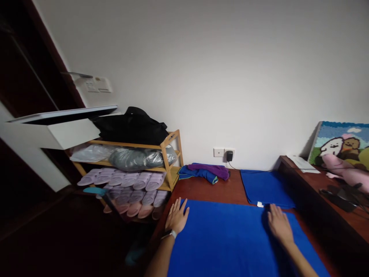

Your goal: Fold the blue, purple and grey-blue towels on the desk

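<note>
At the left, a white box-shaped object stands beside a light wooden rack with a black fabric bag on its top shelf and rows of lilac plastic slippers below. To the right of the rack, the left hand, with a pale-strapped watch at its wrist, lies palm down, fingers spread, across the far left corner of a bright blue rectangular cloth. The cloth is laid flat on a reddish-brown wooden tabletop, extending from this hand rightward and toward the near edge of the view. Beyond it, on the far side, lies a crumpled pile of blue and purple cloths, below a black plug adapter in the wall. Farther right, a folded blue cloth with a white label lies just beyond the flat one. The right hand is palm down, fingers extended and close together, over the flat cloth's far right part, its fingertips near the label; it appears to rest on the fabric, though slight blur leaves contact uncertain. At far right, a pink plush toy lies on a raised wooden surface.
</note>
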A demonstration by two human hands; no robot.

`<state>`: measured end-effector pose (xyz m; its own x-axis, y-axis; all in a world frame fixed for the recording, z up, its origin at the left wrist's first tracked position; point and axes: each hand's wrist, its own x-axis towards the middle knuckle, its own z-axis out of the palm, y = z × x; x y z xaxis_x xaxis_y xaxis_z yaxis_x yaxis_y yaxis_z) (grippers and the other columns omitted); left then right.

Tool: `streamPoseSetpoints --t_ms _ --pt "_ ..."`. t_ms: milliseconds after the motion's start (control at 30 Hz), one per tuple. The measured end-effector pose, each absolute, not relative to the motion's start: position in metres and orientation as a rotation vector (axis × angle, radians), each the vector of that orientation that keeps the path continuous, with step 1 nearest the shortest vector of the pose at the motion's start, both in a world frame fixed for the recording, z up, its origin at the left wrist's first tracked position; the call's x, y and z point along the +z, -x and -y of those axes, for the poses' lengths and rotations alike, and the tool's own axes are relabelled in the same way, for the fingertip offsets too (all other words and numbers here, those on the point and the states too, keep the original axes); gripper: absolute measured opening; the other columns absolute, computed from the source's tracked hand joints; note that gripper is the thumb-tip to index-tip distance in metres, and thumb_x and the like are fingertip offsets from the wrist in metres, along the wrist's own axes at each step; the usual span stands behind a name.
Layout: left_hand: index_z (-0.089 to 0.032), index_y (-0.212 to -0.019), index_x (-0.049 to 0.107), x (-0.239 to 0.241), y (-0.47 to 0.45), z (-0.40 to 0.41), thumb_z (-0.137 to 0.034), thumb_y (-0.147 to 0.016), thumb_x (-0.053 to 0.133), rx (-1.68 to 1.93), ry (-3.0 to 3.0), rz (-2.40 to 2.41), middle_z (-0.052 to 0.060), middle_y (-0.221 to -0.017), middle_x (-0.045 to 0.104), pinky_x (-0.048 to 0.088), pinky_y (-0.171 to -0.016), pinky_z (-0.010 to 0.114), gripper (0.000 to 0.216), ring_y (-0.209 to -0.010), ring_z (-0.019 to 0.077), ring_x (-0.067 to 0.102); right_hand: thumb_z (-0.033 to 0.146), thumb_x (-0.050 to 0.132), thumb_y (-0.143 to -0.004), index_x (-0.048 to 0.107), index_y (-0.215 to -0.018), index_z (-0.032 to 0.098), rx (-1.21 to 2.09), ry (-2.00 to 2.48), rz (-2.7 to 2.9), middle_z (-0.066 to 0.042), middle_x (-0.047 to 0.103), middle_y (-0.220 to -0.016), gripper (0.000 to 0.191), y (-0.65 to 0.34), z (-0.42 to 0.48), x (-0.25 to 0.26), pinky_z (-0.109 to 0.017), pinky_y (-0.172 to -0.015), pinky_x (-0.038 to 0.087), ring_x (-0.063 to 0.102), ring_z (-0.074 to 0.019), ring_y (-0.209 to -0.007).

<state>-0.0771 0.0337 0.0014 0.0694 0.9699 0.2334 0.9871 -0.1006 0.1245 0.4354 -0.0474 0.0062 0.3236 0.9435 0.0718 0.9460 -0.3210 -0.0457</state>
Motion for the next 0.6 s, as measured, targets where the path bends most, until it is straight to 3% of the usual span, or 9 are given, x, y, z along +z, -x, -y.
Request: streamPoseSetpoints --t_ms 200,300,433,600 --pt "-0.025 -0.156 0.042 -0.001 0.078 -0.035 -0.047 -0.104 0.036 -0.412 2.266 2.068 0.009 -0.166 0.036 0.025 -0.124 0.046 0.056 -0.153 0.0263 0.03 0.048 0.015 -0.102 0.029 -0.16 0.014 0.298 1.869 2.134 -0.005 0.029 -0.167 0.068 -0.223 0.024 0.035 -0.042 -0.128 0.015 0.02 -0.0216 -0.156" --pt "-0.026 -0.156 0.042 -0.002 0.079 -0.036 -0.047 -0.104 0.035 -0.404 2.259 2.065 0.009 -0.166 0.035 0.026 -0.124 0.046 0.056 -0.153 0.0259 0.031 0.048 0.019 -0.102 0.028 -0.16 0.015 0.422 1.799 2.204 -0.004 0.025 -0.168 0.068 -0.176 0.017 0.035 -0.044 -0.129 0.011 0.017 -0.0214 -0.157" --pt "-0.025 -0.156 0.042 -0.001 0.079 -0.037 -0.047 -0.104 0.037 -0.382 2.26 2.059 0.01 -0.166 0.035 0.026 -0.124 0.045 0.057 -0.153 0.026 0.032 0.05 0.02 -0.102 0.026 -0.161 0.016 0.385 1.937 2.116 -0.004 0.025 -0.168 0.069 -0.221 0.017 0.018 -0.044 -0.128 0.009 0.015 -0.0214 -0.157" --pt "-0.024 -0.155 0.043 0.0 0.079 -0.038 -0.046 -0.103 0.039 -0.384 2.256 2.029 0.011 -0.165 0.036 0.028 -0.124 0.046 0.056 -0.153 0.0272 0.032 0.052 0.02 -0.098 0.034 -0.159 0.015 0.156 2.242 1.821 -0.007 0.035 -0.165 0.073 -0.373 0.039 -0.011 -0.046 -0.127 0.018 0.024 -0.0248 -0.155"
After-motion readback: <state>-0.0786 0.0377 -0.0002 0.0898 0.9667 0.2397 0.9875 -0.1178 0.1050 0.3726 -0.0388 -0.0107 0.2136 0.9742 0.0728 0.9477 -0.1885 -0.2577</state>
